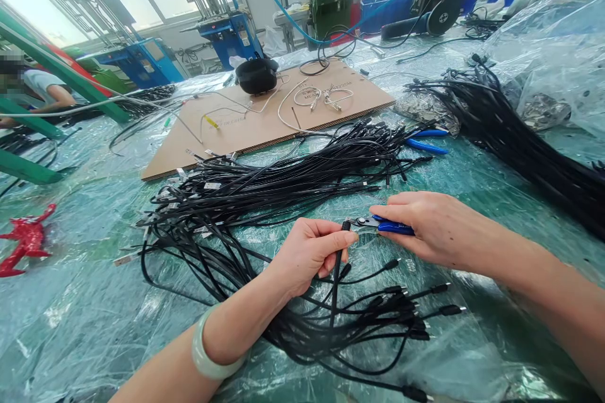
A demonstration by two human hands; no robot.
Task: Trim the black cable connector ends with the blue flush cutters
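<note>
Between the thumb and fingers of my left hand [309, 252] is a black cable [336, 283], its plug end pointing up. My right hand [435, 227] is closed around the blue handles of small wire cutters [394, 227]. The cutters' metal jaws are at the tip of the plug; whether they touch it I cannot tell. Beneath my left forearm runs a loose bundle of black cables [302, 334], with plugs fanned out at the right. A second cable bundle [283, 182] lies just beyond my hands.
Blue-handled pliers [428, 141] lie by the far bundle. Flat cardboard [265, 119] carries thin pale cables and a black round object [256, 75]. More black cables [529, 138] lie at right, a red figure-shaped object [26, 240] at left. Another person [45, 88] sits at far left.
</note>
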